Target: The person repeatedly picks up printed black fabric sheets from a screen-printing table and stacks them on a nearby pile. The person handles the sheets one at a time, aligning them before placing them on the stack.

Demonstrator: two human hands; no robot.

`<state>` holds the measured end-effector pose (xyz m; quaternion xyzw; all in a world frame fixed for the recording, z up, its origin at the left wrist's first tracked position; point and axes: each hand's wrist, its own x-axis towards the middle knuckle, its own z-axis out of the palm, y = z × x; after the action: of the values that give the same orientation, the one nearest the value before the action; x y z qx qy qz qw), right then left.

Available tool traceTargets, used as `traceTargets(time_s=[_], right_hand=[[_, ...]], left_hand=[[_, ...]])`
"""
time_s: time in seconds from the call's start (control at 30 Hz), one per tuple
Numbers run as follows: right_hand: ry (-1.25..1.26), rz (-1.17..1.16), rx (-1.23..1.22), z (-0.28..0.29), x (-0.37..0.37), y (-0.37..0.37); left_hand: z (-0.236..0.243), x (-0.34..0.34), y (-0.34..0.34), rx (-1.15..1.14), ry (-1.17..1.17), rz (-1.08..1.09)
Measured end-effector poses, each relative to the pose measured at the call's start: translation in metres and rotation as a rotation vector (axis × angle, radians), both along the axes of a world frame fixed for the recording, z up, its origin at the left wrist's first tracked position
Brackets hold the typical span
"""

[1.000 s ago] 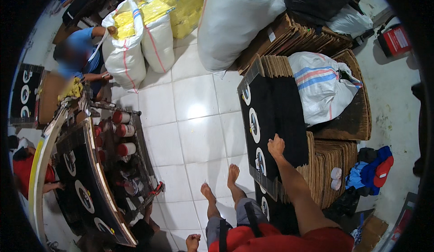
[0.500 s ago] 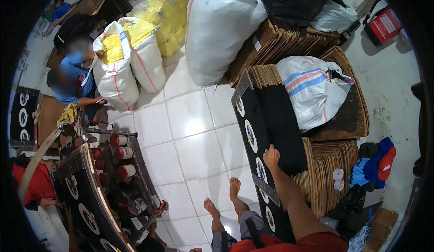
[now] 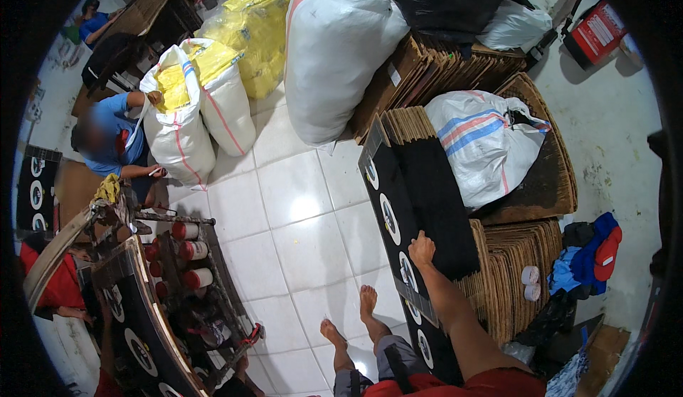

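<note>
My right hand (image 3: 422, 250) is on a black printed fabric piece (image 3: 452, 240) at the top of the right-hand stack of boards, its fingers curled and pinched at the cloth beside a row of white oval prints (image 3: 390, 219). A clear strip (image 3: 418, 299) lies along the left side of this stack, near my wrist. My left hand is out of view; my bare feet show on the tiles below.
A rack with red-lidded tubs (image 3: 193, 250) and printing boards (image 3: 142, 351) stands left, with co-workers (image 3: 114, 148) beyond. Filled sacks (image 3: 320, 62) and board stacks (image 3: 441, 73) line the back and right. Clothing (image 3: 590, 255) lies at the right wall.
My right hand has curled from a pointing shape and sits lower in the picture. The whole view has shifted, showing more of the back. My left hand has left the view.
</note>
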<state>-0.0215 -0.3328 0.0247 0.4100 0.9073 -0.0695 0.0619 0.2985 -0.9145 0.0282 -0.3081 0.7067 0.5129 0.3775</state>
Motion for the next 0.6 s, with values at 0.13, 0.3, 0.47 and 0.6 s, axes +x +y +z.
traceTargets(time_s=[0.13,0.3,0.47,0.6], right_hand=[[-0.006,-0.003,-0.02,0.003,-0.001,0.002],[0.103,0.038,-0.006,0.034,0.003,-0.005],[0.344,-0.018,0.031,0.091,0.054,-0.013],[0.258,-0.16,0.004,0.124,0.142,-0.022]], left_hand=[[0.0,-0.001,0.002,0.025,-0.061,-0.053],[0.008,-0.014,0.009,0.021,-0.178,0.106],[0.02,-0.034,0.01,0.032,-0.218,0.133],[0.01,-0.052,-0.002,0.16,-0.185,-0.012]])
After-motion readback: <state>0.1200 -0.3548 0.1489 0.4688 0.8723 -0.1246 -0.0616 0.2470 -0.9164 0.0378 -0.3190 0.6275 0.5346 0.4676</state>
